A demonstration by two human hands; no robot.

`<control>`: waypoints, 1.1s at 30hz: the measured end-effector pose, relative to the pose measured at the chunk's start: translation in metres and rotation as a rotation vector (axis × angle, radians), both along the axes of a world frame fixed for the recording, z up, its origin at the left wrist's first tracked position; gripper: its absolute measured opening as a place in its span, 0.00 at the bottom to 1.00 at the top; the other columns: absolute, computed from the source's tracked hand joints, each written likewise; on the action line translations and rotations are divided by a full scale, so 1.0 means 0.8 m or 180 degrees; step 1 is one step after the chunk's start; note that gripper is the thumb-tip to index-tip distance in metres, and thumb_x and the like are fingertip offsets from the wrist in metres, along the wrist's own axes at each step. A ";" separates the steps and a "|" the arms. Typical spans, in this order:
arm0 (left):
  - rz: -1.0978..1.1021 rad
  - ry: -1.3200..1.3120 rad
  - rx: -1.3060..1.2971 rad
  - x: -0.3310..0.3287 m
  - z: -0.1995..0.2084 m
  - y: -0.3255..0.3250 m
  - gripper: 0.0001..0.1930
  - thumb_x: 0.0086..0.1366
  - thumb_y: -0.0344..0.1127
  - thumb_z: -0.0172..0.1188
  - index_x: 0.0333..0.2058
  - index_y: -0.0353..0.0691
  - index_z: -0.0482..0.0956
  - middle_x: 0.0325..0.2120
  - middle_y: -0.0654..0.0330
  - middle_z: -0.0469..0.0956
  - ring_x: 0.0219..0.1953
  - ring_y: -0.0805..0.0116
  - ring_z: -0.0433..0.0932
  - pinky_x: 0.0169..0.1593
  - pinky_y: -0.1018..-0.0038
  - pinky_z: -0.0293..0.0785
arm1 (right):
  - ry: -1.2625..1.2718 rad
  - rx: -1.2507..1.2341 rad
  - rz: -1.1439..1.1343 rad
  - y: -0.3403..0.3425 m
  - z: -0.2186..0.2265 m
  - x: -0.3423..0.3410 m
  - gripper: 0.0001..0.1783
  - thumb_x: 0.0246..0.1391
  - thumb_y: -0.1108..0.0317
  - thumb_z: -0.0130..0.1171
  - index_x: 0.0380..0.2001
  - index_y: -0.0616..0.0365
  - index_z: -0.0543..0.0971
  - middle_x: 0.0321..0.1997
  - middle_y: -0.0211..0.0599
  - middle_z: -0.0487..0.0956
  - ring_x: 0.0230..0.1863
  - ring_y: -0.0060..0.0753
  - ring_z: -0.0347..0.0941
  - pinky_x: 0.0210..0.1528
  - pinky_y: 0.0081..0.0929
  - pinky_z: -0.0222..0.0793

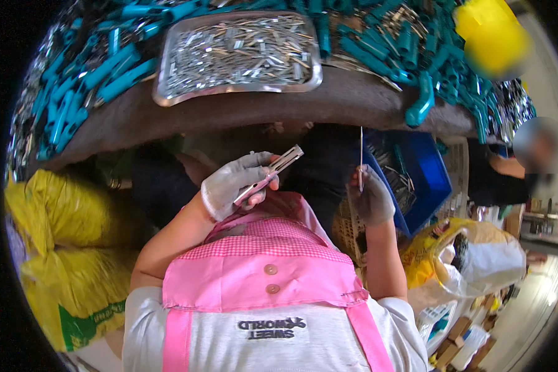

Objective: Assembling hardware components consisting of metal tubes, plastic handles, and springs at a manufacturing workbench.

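My left hand (237, 185), in a pale grey glove, holds a long, slotted metal piece (285, 159) in front of my pink apron. The piece is tilted, its far end pointing up and to the right; its lower part looks pinkish. My right hand (373, 197), in a darker grey glove, pinches a thin, straight metal strip (361, 149) that stands nearly upright. Its exact kind is too small to tell. The two hands are apart. Beyond them, a metal tray (161, 93) full of small, flat metal pieces rests on the brown-covered table (242, 115).
Teal plastic handles (115, 68) lie heaped on both sides of the tray. A blue bin (437, 180) holding metal pieces stands beside my right hand. Yellow sacks (74, 260) sit at my left, a white-and-yellow bag (490, 260) at my right. Another person (508, 167) is at the far right.
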State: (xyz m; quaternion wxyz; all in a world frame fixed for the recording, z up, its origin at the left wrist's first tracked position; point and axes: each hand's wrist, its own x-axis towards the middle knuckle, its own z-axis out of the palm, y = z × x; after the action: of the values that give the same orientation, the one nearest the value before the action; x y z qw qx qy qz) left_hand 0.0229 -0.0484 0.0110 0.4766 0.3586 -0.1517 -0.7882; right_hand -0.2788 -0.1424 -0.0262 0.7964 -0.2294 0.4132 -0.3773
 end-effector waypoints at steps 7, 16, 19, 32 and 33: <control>-0.0021 -0.0214 0.0215 0.032 0.016 0.029 0.17 0.63 0.30 0.50 0.50 0.34 0.65 0.26 0.55 0.73 0.14 0.79 0.64 0.16 0.87 0.57 | 0.1233 -0.1780 0.1698 -0.028 0.105 0.032 0.10 0.49 0.76 0.58 0.36 0.64 0.76 0.31 0.31 0.74 0.30 0.19 0.68 0.32 0.17 0.64; -0.0345 -0.0425 0.0098 0.044 0.013 0.041 0.19 0.62 0.33 0.53 0.50 0.31 0.67 0.26 0.55 0.76 0.17 0.82 0.65 0.17 0.87 0.59 | 0.2114 -0.3292 0.2814 -0.046 0.135 0.087 0.09 0.48 0.77 0.58 0.35 0.65 0.78 0.34 0.36 0.75 0.36 0.26 0.72 0.40 0.22 0.68; -0.0617 -0.0466 -0.0092 0.040 0.004 0.040 0.17 0.64 0.32 0.52 0.51 0.34 0.69 0.26 0.56 0.75 0.16 0.83 0.62 0.19 0.88 0.60 | 0.1981 -0.3530 0.3198 -0.036 0.133 0.108 0.09 0.46 0.83 0.56 0.34 0.67 0.77 0.36 0.35 0.73 0.37 0.21 0.72 0.39 0.17 0.68; -0.1073 -0.0165 0.0212 0.037 -0.002 0.037 0.19 0.62 0.33 0.52 0.52 0.39 0.68 0.24 0.63 0.73 0.13 0.85 0.61 0.14 0.88 0.54 | 0.1755 -0.2442 0.3268 -0.026 0.128 0.113 0.06 0.46 0.78 0.61 0.31 0.63 0.78 0.32 0.34 0.79 0.36 0.21 0.74 0.41 0.19 0.70; -0.1068 -0.0163 0.0217 0.036 -0.008 0.038 0.19 0.62 0.33 0.52 0.52 0.39 0.68 0.24 0.63 0.73 0.13 0.85 0.61 0.14 0.88 0.54 | 0.1752 -0.2439 0.3273 -0.027 0.126 0.110 0.06 0.46 0.78 0.61 0.31 0.63 0.78 0.32 0.34 0.79 0.36 0.21 0.74 0.41 0.19 0.70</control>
State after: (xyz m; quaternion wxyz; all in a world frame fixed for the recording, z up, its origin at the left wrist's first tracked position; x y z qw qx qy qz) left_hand 0.0521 -0.0179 0.0047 0.3219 0.3641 -0.1948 -0.8520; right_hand -0.1912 -0.1638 0.0742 0.6033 -0.7479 0.2768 0.0003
